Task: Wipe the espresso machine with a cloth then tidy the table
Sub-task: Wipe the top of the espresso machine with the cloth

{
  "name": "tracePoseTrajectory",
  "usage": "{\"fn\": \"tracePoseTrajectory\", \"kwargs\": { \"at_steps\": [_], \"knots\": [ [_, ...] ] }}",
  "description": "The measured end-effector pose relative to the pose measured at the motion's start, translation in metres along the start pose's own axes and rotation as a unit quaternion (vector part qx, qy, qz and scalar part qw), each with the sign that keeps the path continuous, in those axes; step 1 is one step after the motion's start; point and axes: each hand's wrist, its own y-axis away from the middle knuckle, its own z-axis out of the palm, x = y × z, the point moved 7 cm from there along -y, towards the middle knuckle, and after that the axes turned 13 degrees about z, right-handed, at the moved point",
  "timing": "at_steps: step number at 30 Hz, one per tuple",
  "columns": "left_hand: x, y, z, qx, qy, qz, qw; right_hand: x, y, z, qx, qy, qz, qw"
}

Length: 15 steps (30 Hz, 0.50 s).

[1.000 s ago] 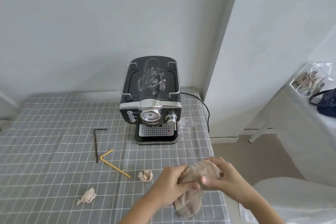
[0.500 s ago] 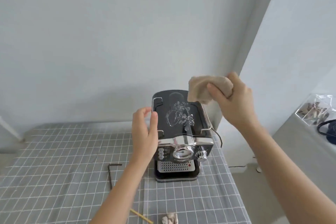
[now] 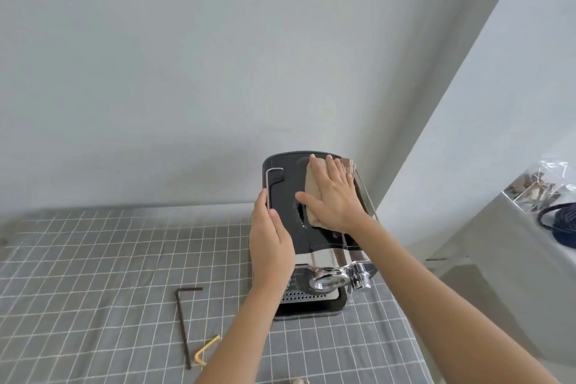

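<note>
The black and chrome espresso machine (image 3: 286, 184) stands at the back right of the table with the grey checked cloth (image 3: 93, 259). My right hand (image 3: 332, 199) lies flat on a beige cloth (image 3: 311, 184), pressing it onto the machine's black top. My left hand (image 3: 271, 243) rests against the machine's left side, by the chrome rail, fingers together. A dark bent straw (image 3: 184, 321) and a yellow bent straw (image 3: 205, 352) lie on the table front left of the machine. A crumpled paper scrap (image 3: 297, 380) peeks in at the bottom edge.
A grey wall runs behind the table and a white wall stands to the right. On the right, a second grey-covered surface (image 3: 498, 243) holds a clear box (image 3: 542, 184) and a dark blue bag (image 3: 561, 221). The table's right edge is close to the machine.
The right hand came down from above the machine's back corner and now presses the cloth flat on the top. The left hand moved against the machine's left side. The view moved closer.
</note>
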Motion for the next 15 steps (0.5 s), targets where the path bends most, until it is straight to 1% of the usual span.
{"fn": "tracePoseTrajectory", "kwargs": {
  "at_steps": [5,8,10,12,15],
  "knots": [
    [-0.002,-0.001,-0.001,0.003,-0.018,0.004,1.0,0.0,0.012,0.009,0.018,-0.009,0.019,1.0],
    [0.001,0.001,-0.001,-0.003,-0.014,-0.013,1.0,-0.004,0.032,0.01,0.02,-0.002,0.032,0.999],
    [0.002,0.004,-0.003,-0.014,-0.008,-0.037,0.999,-0.007,0.053,0.011,0.016,-0.009,0.008,1.0],
    [0.001,0.004,-0.004,-0.024,-0.017,-0.048,0.998,-0.007,0.071,0.011,0.009,-0.028,-0.037,0.999],
    [-0.002,0.003,-0.003,-0.021,-0.014,-0.057,0.998,0.0,0.064,0.009,-0.02,-0.049,-0.062,0.997]
  ]
}}
